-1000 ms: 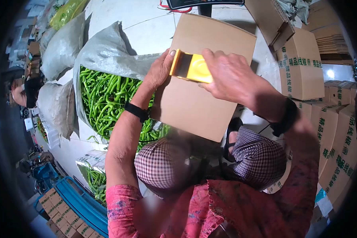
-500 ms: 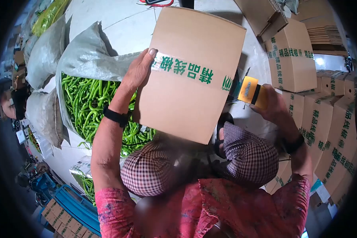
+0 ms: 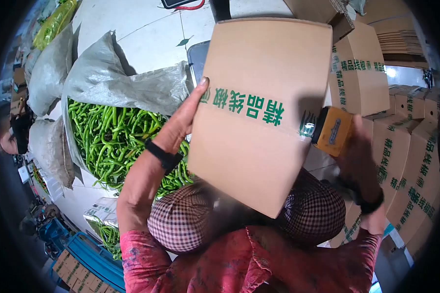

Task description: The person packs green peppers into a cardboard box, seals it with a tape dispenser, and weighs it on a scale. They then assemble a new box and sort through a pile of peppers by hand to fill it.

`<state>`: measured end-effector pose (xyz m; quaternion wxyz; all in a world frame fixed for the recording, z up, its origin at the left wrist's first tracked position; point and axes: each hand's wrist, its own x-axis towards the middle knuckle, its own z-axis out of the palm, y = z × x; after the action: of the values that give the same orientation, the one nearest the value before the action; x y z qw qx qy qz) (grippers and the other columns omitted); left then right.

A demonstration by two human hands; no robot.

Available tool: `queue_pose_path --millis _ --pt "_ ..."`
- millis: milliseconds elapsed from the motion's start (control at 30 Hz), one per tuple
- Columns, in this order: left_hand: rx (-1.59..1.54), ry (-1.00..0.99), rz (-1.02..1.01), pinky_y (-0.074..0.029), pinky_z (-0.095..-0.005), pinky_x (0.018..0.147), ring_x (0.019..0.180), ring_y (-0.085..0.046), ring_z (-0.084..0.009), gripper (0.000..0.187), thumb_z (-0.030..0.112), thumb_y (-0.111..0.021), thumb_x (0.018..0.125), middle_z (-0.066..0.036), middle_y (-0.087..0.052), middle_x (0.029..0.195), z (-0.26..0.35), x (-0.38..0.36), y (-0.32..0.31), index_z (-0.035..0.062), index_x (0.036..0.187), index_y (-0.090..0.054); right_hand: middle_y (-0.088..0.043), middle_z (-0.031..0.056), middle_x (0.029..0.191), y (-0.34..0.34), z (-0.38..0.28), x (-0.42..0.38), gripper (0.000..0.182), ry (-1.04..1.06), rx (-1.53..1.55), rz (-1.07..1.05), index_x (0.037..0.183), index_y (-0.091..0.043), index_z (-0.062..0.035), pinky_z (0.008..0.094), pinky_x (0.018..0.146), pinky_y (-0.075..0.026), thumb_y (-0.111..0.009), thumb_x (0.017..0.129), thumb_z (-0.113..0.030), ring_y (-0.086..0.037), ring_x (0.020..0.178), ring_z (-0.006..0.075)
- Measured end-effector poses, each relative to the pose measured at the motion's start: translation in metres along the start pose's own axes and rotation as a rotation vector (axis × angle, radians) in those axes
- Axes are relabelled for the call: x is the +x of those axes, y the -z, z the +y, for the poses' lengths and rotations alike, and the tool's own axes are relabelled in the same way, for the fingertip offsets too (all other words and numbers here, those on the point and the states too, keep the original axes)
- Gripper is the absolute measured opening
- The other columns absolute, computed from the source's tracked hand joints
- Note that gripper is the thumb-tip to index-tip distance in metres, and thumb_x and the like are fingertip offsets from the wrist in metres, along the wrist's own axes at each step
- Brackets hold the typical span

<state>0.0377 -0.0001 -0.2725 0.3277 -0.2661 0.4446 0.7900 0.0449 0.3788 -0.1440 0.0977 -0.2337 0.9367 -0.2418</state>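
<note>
The left hand (image 3: 188, 110) grips the carton's (image 3: 259, 107) nine-o'clock edge; at three o'clock, the right hand (image 3: 357, 141) clasps the tape dispenser (image 3: 333, 131) against its edge.

This is a produce packing place, with an open sack (image 3: 127, 90) of green peppers (image 3: 115, 139) on a tiled floor (image 3: 146, 29). Printed cartons (image 3: 396, 161) are stacked along one side, near flat cardboard (image 3: 401, 41), and closed sacks (image 3: 49, 80) stand opposite.

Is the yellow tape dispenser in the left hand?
No, the right hand holds the tape dispenser; the left hand touches the cardboard box.
</note>
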Motion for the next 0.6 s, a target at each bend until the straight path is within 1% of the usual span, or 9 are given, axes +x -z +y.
queue_pose_path --millis 67,167,233,267,367,433,533,567,600 --pt "0.078 -0.013 -0.003 -0.048 -0.0359 0.101 0.118 -0.058 -0.0231 0.077 0.061 -0.044 0.097 -0.019 -0.056 0.133 0.005 0.002 -0.005 0.0023 0.146 -0.038 -0.061 0.0198 0.098 0.021 -0.026 0.001 0.071 -0.159 -0.046 -0.032 0.118 -0.049 0.0005 0.0447 0.072 -0.053 -0.087 0.060 -0.015 -0.065 0.085 0.0381" --pt "0.284 -0.058 0.064 -0.041 -0.0362 0.106 0.126 -0.053 -0.0256 0.079 0.062 -0.043 0.096 -0.019 -0.053 0.138 0.025 -0.004 -0.001 0.0009 0.146 -0.038 -0.062 0.0177 0.092 0.027 -0.059 0.028 0.070 0.161 -0.233 0.135 0.117 -0.048 0.0001 0.0447 0.072 -0.053 -0.087 0.062 -0.019 -0.066 0.086 0.0352" --pt "0.889 -0.469 0.313 -0.035 -0.0357 0.111 0.131 -0.047 -0.0282 0.078 0.060 -0.043 0.097 -0.019 -0.049 0.142 0.032 -0.014 0.008 -0.0006 0.146 -0.038 -0.064 0.0201 0.088 0.021 -0.083 0.060 0.068 0.027 -0.068 -0.095 0.116 -0.049 0.0018 0.0463 0.073 -0.052 -0.086 0.067 -0.028 -0.065 0.084 0.0390" --pt "0.753 -0.585 0.191 -0.029 -0.0351 0.114 0.136 -0.041 -0.0299 0.079 0.059 -0.043 0.097 -0.021 -0.044 0.147 0.047 -0.031 -0.012 -0.0022 0.146 -0.038 -0.064 0.0201 0.088 0.016 -0.092 0.068 0.068 0.031 -0.059 -0.084 0.116 -0.049 0.0018 0.0463 0.073 -0.052 -0.086 0.067 -0.028 -0.065 0.084 0.0390" --pt "0.700 -0.484 0.179 -0.029 -0.0346 0.114 0.139 -0.037 -0.0305 0.080 0.061 -0.041 0.097 -0.021 -0.039 0.150 0.076 -0.051 -0.059 -0.0026 0.145 -0.038 -0.064 0.0227 0.090 0.005 -0.119 0.090 0.060 0.320 -0.161 0.181 0.108 -0.048 -0.0001 0.0476 0.074 -0.051 -0.084 0.069 -0.029 -0.066 0.086 0.0402" --pt "0.704 -0.507 0.221 -0.031 -0.0346 0.112 0.139 -0.039 -0.0311 0.083 0.062 -0.041 0.096 -0.024 -0.040 0.149 0.081 -0.047 -0.050 -0.0056 0.144 -0.037 -0.065 0.0227 0.089 0.006 -0.133 0.110 0.059 0.051 -0.147 -0.151 0.108 -0.047 -0.0007 0.0474 0.073 -0.051 -0.082 0.072 -0.032 -0.066 0.086 0.0399" --pt "1.168 -0.668 0.249 -0.044 -0.0368 0.101 0.121 -0.057 -0.0332 0.074 0.061 -0.040 0.098 -0.025 -0.059 0.128 0.093 -0.057 -0.043 0.0031 0.144 -0.042 -0.065 0.0235 0.087 0.003 -0.134 0.112 0.060 0.164 -0.168 -0.100 0.109 -0.045 -0.0005 0.0474 0.072 -0.051 -0.080 0.075 -0.035 -0.066 0.084 0.0409" --pt "0.983 -0.479 0.298 -0.046 -0.0376 0.097 0.114 -0.062 -0.0341 0.066 0.058 -0.040 0.099 -0.023 -0.065 0.118 0.096 -0.060 -0.048 0.0080 0.141 -0.048 -0.065 0.0241 0.087 0.003 -0.135 0.109 0.060 0.209 -0.187 -0.095 0.109 -0.045 -0.0005 0.0469 0.073 -0.051 -0.080 0.075 -0.036 -0.066 0.085 0.0411" --pt "1.028 -0.561 0.304 -0.046 -0.0376 0.097 0.113 -0.062 -0.0340 0.065 0.057 -0.040 0.099 -0.022 -0.066 0.116 0.094 -0.056 -0.042 0.0078 0.139 -0.050 -0.065 0.0241 0.091 0.003 -0.132 0.104 0.061 0.228 -0.138 -0.068 0.111 -0.047 0.0002 0.0455 0.072 -0.051 -0.081 0.074 -0.033 -0.066 0.084 0.0398"
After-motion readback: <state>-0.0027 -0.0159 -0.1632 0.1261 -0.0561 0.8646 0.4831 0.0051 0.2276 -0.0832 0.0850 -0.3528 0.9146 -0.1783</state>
